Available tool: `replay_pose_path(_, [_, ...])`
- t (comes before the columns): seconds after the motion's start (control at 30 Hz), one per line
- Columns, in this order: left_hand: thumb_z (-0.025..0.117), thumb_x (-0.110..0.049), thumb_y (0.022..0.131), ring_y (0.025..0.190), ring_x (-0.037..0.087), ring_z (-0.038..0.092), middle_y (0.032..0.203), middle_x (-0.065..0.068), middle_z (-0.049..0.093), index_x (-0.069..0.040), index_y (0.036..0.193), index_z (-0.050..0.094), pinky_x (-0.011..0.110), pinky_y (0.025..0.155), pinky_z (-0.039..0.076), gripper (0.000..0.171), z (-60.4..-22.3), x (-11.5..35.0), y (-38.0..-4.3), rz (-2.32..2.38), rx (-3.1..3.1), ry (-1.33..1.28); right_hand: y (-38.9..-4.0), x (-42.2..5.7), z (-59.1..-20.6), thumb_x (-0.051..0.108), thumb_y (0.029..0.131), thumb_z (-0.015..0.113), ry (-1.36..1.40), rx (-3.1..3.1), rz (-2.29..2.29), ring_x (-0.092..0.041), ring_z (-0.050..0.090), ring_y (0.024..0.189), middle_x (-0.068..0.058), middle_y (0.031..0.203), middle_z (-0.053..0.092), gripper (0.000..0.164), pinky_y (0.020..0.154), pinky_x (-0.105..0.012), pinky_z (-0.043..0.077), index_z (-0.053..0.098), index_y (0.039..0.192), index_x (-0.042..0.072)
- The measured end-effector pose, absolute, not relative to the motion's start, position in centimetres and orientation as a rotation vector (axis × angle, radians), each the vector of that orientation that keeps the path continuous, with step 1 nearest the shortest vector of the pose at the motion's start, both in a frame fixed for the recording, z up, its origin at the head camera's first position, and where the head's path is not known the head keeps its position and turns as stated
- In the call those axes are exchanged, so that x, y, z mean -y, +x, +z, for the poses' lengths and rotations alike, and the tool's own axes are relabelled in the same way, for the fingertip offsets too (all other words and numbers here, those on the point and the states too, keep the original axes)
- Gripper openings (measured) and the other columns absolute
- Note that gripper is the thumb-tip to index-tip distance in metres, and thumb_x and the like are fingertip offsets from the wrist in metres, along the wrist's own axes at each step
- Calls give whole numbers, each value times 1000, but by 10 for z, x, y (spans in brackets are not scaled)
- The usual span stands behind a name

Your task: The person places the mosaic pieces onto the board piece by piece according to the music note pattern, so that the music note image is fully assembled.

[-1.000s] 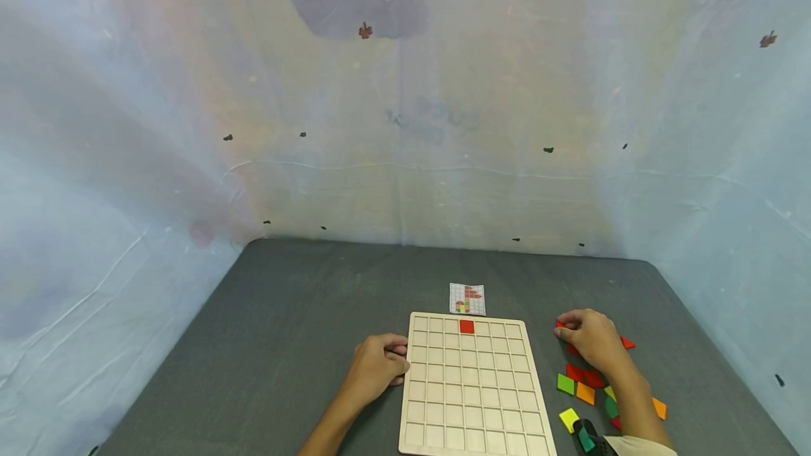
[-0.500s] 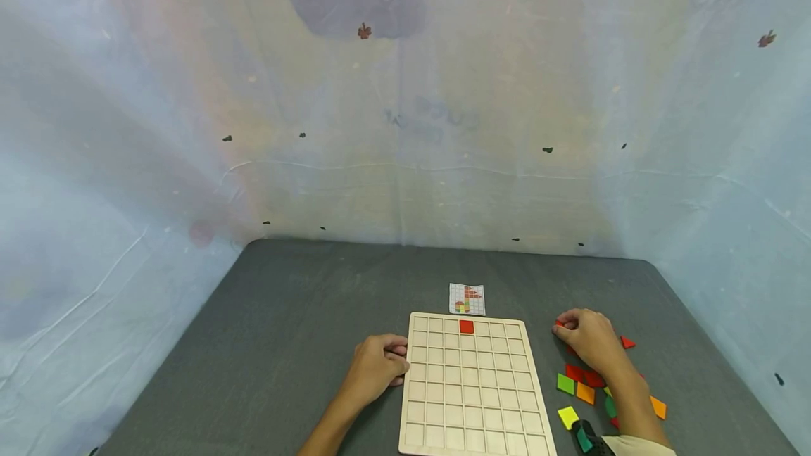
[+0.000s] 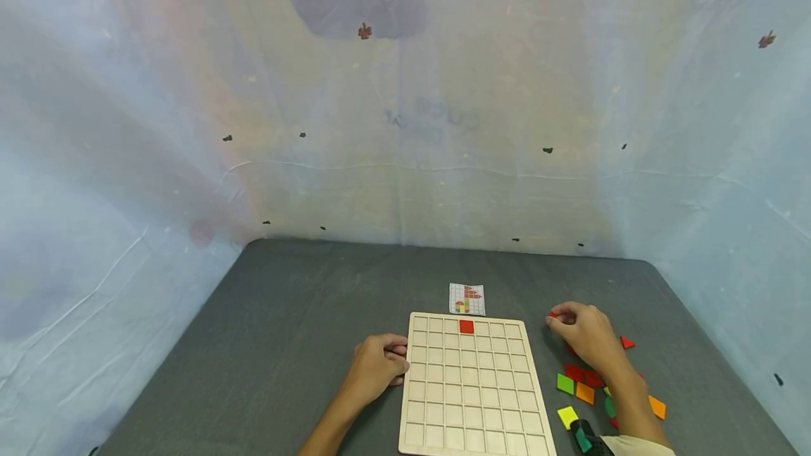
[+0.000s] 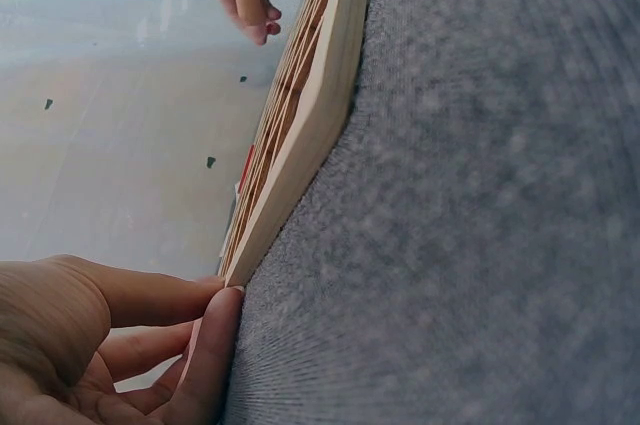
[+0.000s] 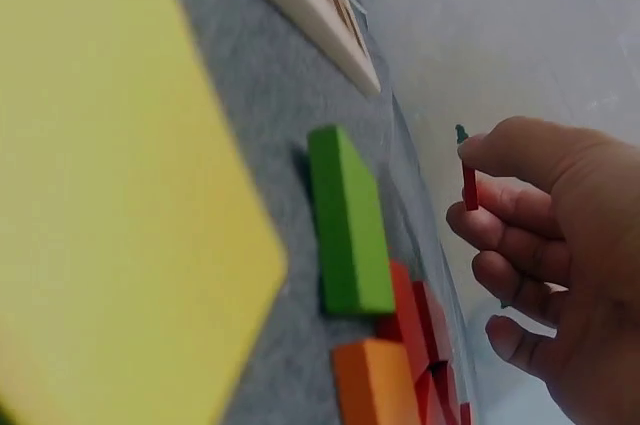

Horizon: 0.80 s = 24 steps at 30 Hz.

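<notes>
A pale wooden grid board [image 3: 471, 376] lies on the dark table, with one red square tile [image 3: 466, 327] set in its top row. My left hand [image 3: 375, 366] pinches the board's left edge between thumb and finger, as the left wrist view [image 4: 150, 335] shows up close. To the right of the board, my right hand [image 3: 586, 335] holds a small red tile [image 5: 470, 185] between thumb and fingertips, raised above the other pieces. Most of that tile is hidden by the fingers in the head view.
Below the right hand lie several loose tiles: a green one [image 3: 566, 383], an orange one [image 3: 586, 393], a yellow one [image 3: 567, 416] and red ones [image 3: 593, 378]. A small printed pattern card [image 3: 467, 299] sits just beyond the board. A pale curtain [image 3: 405, 125] hangs behind the table.
My right hand, pinching the red tile, has shifted slightly left and up from the pile of tiles. The left hand and board have stayed in place.
</notes>
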State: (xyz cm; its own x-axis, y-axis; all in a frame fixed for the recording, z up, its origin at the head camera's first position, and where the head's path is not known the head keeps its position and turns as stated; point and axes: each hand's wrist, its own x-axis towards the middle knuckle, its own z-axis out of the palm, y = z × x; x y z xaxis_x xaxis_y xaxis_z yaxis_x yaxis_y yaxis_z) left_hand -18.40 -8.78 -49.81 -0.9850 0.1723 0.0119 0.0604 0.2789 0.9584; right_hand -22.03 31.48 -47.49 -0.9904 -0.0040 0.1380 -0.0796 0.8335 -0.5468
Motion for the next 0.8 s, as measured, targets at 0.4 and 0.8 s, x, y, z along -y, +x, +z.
replay_pose_path(0.4, [74,9,81,83,17,74,101,14,72,10,118,73,27,60,64,37,-498,88,-184,1812,-2449,218,-220,-295,-474,29,99,76,138,2855,932,-21,59,95,-2,100,75,26,72,-33,50,77,112,7])
replay_pose_path(0.8, [74,9,81,83,18,74,100,14,72,10,117,73,27,60,64,37,-497,87,-184,1810,-2452,215,-223,-273,-473,28,98,76,222,2871,1013,-20,54,95,-1,100,71,25,75,-34,48,77,111,7])
